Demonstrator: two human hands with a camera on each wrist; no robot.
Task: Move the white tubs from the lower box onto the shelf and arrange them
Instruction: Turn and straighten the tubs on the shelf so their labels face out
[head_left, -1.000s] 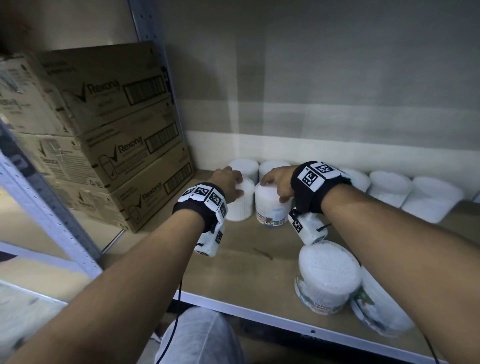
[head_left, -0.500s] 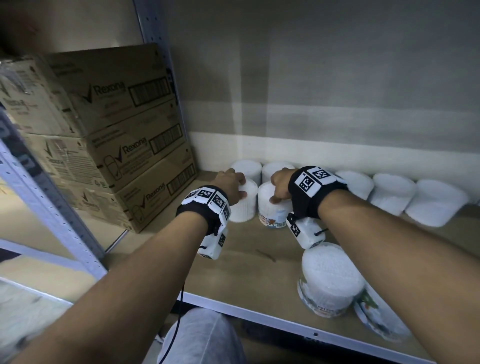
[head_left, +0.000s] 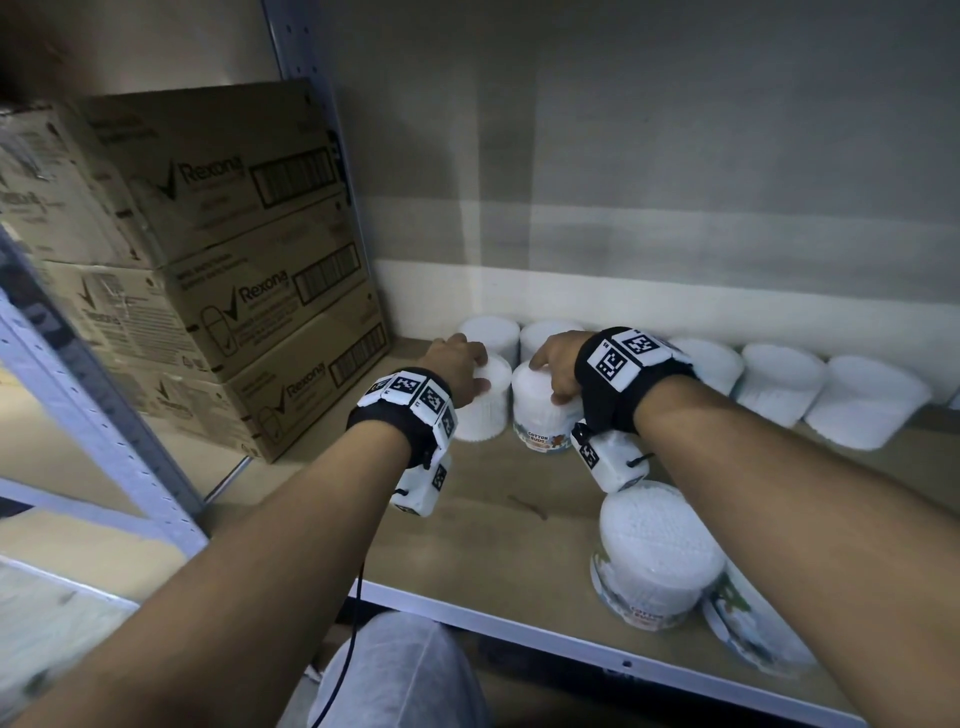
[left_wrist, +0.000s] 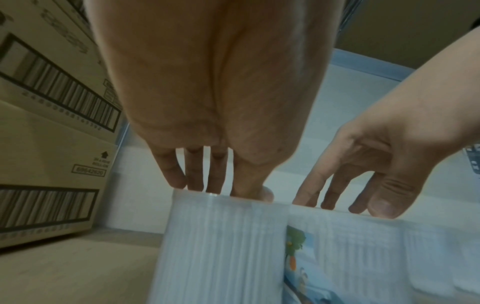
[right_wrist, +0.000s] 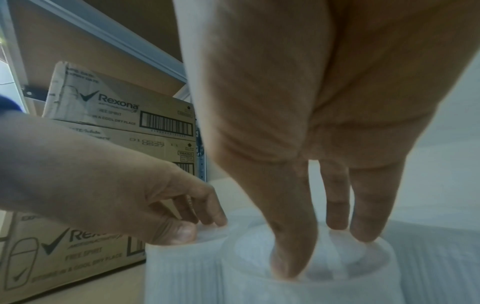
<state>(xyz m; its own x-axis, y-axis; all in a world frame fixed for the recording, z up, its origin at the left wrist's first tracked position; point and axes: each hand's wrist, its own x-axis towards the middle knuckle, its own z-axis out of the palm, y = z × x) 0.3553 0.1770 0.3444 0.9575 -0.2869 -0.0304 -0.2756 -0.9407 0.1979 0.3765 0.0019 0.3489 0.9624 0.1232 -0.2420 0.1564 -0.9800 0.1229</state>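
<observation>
I've got both hands on tubs near the shelf (head_left: 467, 525) back-left corner. L hand (head_left: 457, 366) fingers curled over the top of the left tub (head_left: 485, 410), thumb on its side, gripping it. R hand (head_left: 556, 364) clamped same way on the labelled tub (head_left: 540, 415), fingertips (right_wrist: 363, 230) on its lid. The two tubs are touching, just in front of the back row of tubs (head_left: 779, 384) along the rear edge. Two more tubs (head_left: 657, 556) at the front edge, right. Rexona cartons (head_left: 218, 270) stacked past the left edge.
</observation>
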